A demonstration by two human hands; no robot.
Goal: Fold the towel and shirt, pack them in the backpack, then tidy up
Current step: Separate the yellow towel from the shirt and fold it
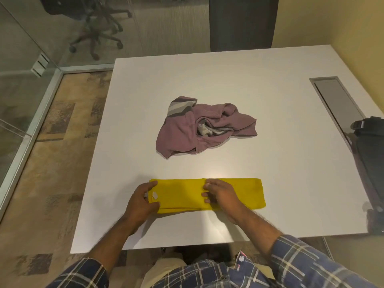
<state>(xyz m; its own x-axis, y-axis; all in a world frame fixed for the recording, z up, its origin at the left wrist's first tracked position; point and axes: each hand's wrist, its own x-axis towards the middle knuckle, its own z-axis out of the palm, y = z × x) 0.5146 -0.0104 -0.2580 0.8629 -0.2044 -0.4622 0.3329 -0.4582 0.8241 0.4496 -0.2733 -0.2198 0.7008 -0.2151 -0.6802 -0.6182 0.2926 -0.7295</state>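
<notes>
The left hand (pixel 143 201) gripped the towel (pixel 182 196) at its left end, near the table's (pixel 270 100) front edge, likely to fold it across; the right hand (pixel 220 194) pressed flat mid-strip as the crease. The shirt (pixel 199 127) lay crumpled beyond, the backpack (pixel 369 146) at right.

We see a white bench (pixel 270 84) on patterned carpet (pixel 62 142). Beyond a glass partition (pixel 25 48) stands an office chair (pixel 97 23); the wall (pixel 332 21) is yellow.

Towel (pixel 207 195) low in the frame is mustard yellow with a little white tag. Shirt (pixel 204 127) in the middle is dusty mauve with grey and white stripes (one corner). Tabletop (pixel 270 163) plain white, backpack (pixel 369 154) at right edge black, sleeves (pixel 311 265) blue plaid, carpet (pixel 52 163) blotchy tan.
</notes>
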